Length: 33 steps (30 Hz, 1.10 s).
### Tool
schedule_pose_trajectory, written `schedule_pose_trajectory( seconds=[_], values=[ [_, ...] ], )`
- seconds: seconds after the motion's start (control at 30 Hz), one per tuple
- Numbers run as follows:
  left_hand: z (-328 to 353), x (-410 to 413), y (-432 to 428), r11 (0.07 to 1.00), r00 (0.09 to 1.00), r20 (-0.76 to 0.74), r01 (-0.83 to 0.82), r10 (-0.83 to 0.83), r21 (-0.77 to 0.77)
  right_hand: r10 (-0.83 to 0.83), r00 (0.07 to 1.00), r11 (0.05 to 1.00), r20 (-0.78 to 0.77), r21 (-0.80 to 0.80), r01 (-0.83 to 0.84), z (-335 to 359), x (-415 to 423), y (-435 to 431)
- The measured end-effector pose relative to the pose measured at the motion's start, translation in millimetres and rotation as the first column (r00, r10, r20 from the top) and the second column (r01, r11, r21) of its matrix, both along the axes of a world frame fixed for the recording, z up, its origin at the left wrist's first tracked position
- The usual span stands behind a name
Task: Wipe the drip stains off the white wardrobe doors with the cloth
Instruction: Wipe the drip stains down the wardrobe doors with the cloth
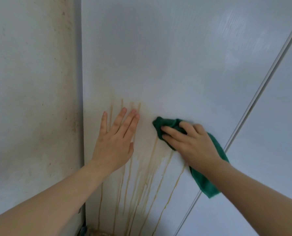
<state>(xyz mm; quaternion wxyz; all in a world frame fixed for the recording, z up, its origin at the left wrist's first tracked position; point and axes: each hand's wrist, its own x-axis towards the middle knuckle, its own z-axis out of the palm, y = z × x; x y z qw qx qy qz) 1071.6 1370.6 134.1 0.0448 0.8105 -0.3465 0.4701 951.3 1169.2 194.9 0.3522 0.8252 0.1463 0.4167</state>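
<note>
White wardrobe door [176,57] fills the view, streaked with brown drip stains [152,167] that run lengthwise down its lower left part. A person's right hand [193,143] grips a bunched green cloth [169,124] and presses it to the door at the top of one streak, the loose tail hanging below the wrist. Most streaks lie left of and below the cloth, so the wipe likely follows them downward. The left hand [114,143], fingers straight, rests flat on the stains near the door's left edge. A grimy wall [31,99] stands left, a second door [269,150] right.
</note>
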Motion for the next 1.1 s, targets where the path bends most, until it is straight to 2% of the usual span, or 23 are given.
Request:
schedule_pose_trajectory(
  seconds=[0.07,0.13,0.2,0.23,0.33,0.4,0.47,0.53,0.6,0.67,0.77,0.83,0.87,0.9,0.93,1.0,1.07,1.1],
  values=[
    [-1,0,1,1.0,1.0,-0.006,0.006,-0.006,-0.009,-0.025,0.995,0.995,0.101,0.103,0.014,29,8,4],
    [-3,1,2,1.0,1.0,-0.023,0.006,-0.006,-0.027,-0.076,0.973,0.96,0.22,0.28,0.011,47,17,11],
    [-4,0,4,0.999,0.999,-0.047,0.011,-0.012,-0.035,-0.102,0.964,0.936,0.246,0.351,0.009,36,20,21],
    [-6,1,6,0.999,0.998,-0.052,0.018,-0.02,-0.03,-0.089,0.973,0.944,0.213,0.33,0.014,18,20,24],
    [-14,3,17,0.998,0.998,-0.042,0.056,-0.055,0.03,-0.027,0.999,0.994,0.024,0.107,0.024,-34,14,21],
    [-15,7,28,0.997,0.997,-0.062,0.054,-0.051,0.048,-0.008,1.0,0.996,-0.03,0.088,0.011,-32,13,20],
    [-12,13,36,0.999,0.994,-0.103,0.039,-0.037,0.02,-0.024,0.999,0.982,0.03,0.189,0.018,-11,20,29],
    [-5,17,40,0.999,0.99,-0.138,0.015,-0.019,-0.033,-0.09,0.982,0.935,0.165,0.354,0.026,19,35,44],
    [6,23,41,0.997,0.981,-0.195,-0.012,-0.003,-0.075,-0.137,0.962,0.887,0.237,0.461,0.013,34,47,57],
    [12,29,46,0.996,0.959,-0.284,-0.04,0.015,-0.084,-0.102,0.97,0.922,0.22,0.387,0.01,19,51,61],
    [11,38,54,1.0,0.92,-0.393,-0.022,0.014,-0.017,0.012,1.0,0.999,0.0,0.032,-0.012,-27,38,46],
    [11,42,59,1.0,0.924,-0.381,0.026,-0.026,-0.005,0.021,0.99,0.999,-0.138,-0.047,-0.028,-28,32,37],
    [12,46,63,0.999,0.918,-0.395,0.05,-0.042,0.011,0.033,0.987,0.998,-0.154,-0.055,-0.042,-20,34,36],
    [15,48,67,0.997,0.906,-0.422,0.058,-0.031,0.052,0.041,0.988,0.998,-0.147,-0.046,-0.048,-10,37,38],
    [16,52,71,0.993,0.921,-0.388,0.059,-0.015,0.103,0.047,0.994,0.999,-0.094,-0.007,-0.048,3,41,43],
    [18,58,79,0.984,0.957,-0.29,0.04,0.012,0.173,0.016,0.996,0.987,0.088,0.159,-0.03,28,55,55],
    [22,59,84,0.967,0.948,-0.314,0.032,0.051,0.254,-0.06,0.978,0.954,0.201,0.299,-0.002,36,66,68],
    [23,59,85,0.96,0.936,-0.346,0.041,0.061,0.278,-0.066,0.977,0.956,0.202,0.294,0.003,30,68,71]
  ],
)
